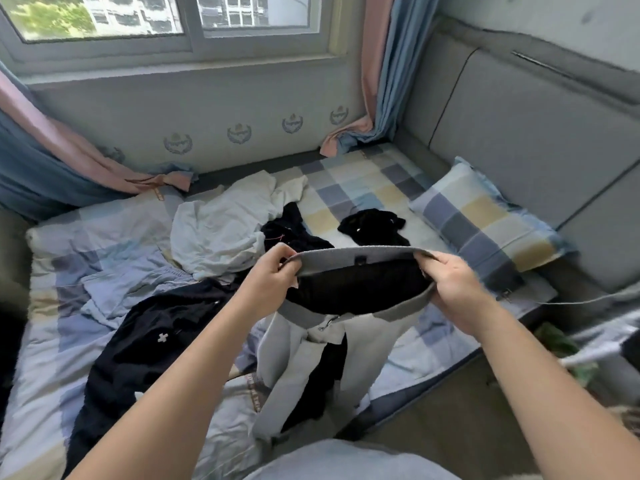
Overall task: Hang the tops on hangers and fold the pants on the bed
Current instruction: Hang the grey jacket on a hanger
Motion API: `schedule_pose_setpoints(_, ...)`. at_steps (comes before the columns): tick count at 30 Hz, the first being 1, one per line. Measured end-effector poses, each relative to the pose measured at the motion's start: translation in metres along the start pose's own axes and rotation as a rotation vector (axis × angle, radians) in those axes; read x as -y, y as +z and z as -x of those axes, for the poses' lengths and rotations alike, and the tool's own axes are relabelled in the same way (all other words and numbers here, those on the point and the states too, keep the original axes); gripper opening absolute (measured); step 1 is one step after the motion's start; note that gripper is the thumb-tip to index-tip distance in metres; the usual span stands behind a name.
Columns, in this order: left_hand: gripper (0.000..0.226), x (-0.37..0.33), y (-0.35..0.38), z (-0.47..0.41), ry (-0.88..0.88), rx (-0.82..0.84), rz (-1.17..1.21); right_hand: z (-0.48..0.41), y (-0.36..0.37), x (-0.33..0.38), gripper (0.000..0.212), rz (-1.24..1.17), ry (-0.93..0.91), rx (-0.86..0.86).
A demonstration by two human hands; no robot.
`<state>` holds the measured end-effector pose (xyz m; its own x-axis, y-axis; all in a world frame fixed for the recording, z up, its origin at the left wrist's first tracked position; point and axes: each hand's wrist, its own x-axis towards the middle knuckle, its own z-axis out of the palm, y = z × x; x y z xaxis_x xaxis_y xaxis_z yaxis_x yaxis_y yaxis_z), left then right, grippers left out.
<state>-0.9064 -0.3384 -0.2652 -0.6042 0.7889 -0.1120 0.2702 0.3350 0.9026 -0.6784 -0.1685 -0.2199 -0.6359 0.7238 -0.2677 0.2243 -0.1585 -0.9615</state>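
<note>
The left hand (277,271) pinches the left end of the grey pants' (287,362) waistband between thumb and curled fingers, the right hand (453,282) grips the right end with fingers curled round it, and the band is stretched open between them. The 2 legs hang over the bed's (346,188) near edge. Behind lie a white top (221,223) towards the far edge and a dark top (145,341) nearer the left edge.

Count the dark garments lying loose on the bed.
3: a black garment beside the pillow, a navy garment against the white top, a cross-marked navy garment lower left. Others may be hidden underneath.
</note>
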Motion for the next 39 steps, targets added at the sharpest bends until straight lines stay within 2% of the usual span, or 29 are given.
schedule_pose_setpoints(5,0.017,-0.05,0.053,0.003,0.126,0.343,-0.007,0.06,-0.056,0.004,0.03,-0.157,0.101,-0.2)
schedule_pose_setpoints(8,0.017,-0.076,0.094,0.009,0.167,0.507,-0.194,0.104,-0.093,-0.005,0.023,-0.261,0.109,-0.283)
schedule_pose_setpoints(11,0.024,-0.095,0.148,0.021,0.247,0.509,-0.446,0.16,-0.129,-0.016,0.007,-0.322,0.091,-0.323)
schedule_pose_setpoints(14,0.032,-0.118,0.205,0.05,0.307,0.441,-0.534,0.222,-0.164,-0.033,0.017,-0.314,0.054,-0.417)
schedule_pose_setpoints(16,0.04,-0.133,0.243,0.077,0.339,0.442,-0.581,0.268,-0.187,-0.049,0.024,-0.182,0.055,-0.529)
schedule_pose_setpoints(18,0.044,-0.145,0.282,0.106,0.375,0.517,-0.601,0.315,-0.209,-0.068,0.024,0.003,0.091,-0.661)
schedule_pose_setpoints(23,0.055,-0.177,0.378,0.198,0.397,0.777,-0.492,0.434,-0.264,-0.116,0.022,0.301,0.244,-0.938)
schedule_pose_setpoints(27,0.057,-0.207,0.452,0.269,0.395,0.999,-0.441,0.527,-0.296,-0.141,0.03,0.357,0.273,-1.133)
schedule_pose_setpoints(31,0.049,-0.243,0.513,0.348,0.423,1.233,-0.398,0.615,-0.322,-0.161,0.035,0.319,0.204,-1.397)
schedule_pose_setpoints(35,0.043,-0.288,0.567,0.421,0.509,1.357,-0.243,0.693,-0.339,-0.154,0.027,0.277,0.144,-1.624)
schedule_pose_setpoints(37,0.035,-0.312,0.592,0.456,0.579,1.352,-0.106,0.726,-0.347,-0.146,0.03,0.319,0.14,-1.737)
schedule_pose_setpoints(39,0.038,-0.335,0.616,0.489,0.658,1.334,0.008,0.756,-0.358,-0.14,0.03,0.362,0.158,-1.829)
